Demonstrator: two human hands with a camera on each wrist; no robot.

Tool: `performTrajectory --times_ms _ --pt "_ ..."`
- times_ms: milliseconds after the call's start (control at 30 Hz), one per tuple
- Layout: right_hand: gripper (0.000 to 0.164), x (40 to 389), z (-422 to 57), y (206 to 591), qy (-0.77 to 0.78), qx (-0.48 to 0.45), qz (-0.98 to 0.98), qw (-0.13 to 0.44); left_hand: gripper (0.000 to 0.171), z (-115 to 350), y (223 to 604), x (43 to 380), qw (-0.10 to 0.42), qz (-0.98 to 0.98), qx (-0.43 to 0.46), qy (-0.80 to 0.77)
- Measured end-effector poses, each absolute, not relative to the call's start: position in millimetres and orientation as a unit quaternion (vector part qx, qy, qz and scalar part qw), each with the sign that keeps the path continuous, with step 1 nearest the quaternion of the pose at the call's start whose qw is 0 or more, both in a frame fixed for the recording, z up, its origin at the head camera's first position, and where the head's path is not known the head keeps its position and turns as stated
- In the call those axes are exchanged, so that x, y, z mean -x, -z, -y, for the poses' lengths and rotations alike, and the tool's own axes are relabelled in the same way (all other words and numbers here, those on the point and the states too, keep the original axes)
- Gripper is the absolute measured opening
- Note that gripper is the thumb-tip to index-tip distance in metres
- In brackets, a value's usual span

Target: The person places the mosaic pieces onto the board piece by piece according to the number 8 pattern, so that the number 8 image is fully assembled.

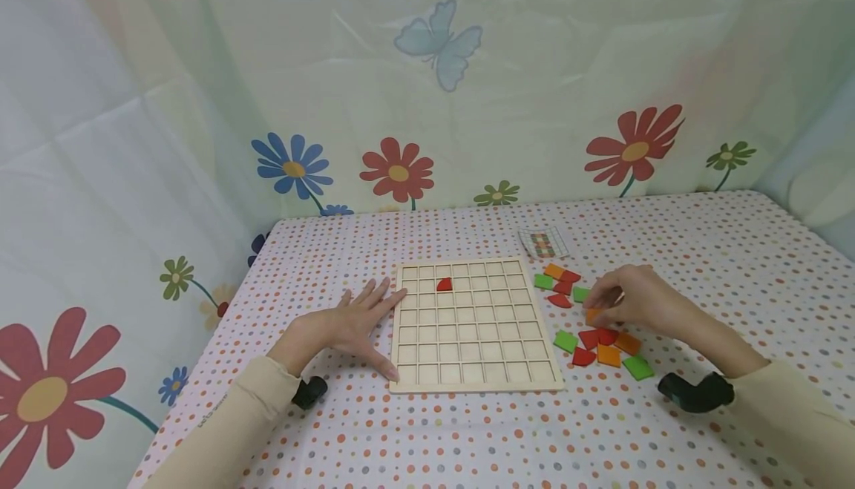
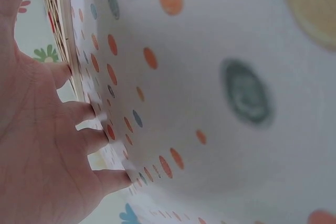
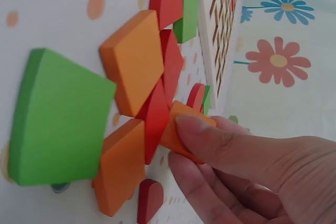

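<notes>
- One left hand (image 1: 347,326), fingers spread, touches the board's left edge, left of the frame's centre.
- The board (image 1: 477,353) lies lower centre, between both hands.
- Lower right, the right hand (image 1: 637,300), clearly nearer, pinches an orange tile (image 3: 172,134) beyond the board's right side.

grn/red/orng pcs (image 1: 608,356), tan gridded brd (image 1: 490,332), multicol-dotted wht cloth (image 1: 401,437)

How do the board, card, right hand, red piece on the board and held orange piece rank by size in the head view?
1. Board
2. Right hand
3. Card
4. Red piece and orange piece: unsure, the orange one being partly hidden.
</notes>
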State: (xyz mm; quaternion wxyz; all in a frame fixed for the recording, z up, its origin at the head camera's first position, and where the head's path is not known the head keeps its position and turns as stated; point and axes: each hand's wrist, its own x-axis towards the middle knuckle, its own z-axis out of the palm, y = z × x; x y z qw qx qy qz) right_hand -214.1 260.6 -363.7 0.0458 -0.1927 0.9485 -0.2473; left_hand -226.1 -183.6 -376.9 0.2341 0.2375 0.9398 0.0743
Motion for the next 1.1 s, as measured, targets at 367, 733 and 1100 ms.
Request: performTrajectory --times_ms 367,733,1100 --pt "0.015 219.7 -245.1 353.5 0.278 0.221 -0.935 0.002 0.131 183.1 376.5 225.1 0.235 -0.940 -0.236 -0.071" --pt "0.015 248.6 -179.4 353.1 0.366 0.282 -0.887 -0.012 0.131 184.6 377.7 224.6 0.236 -0.941 -0.232 -0.067" --pt "0.013 280.8 -128.7 365.6 0.387 0.319 -0.865 0.022 0.132 183.4 376.2 225.9 0.235 -0.940 -0.236 -0.070"
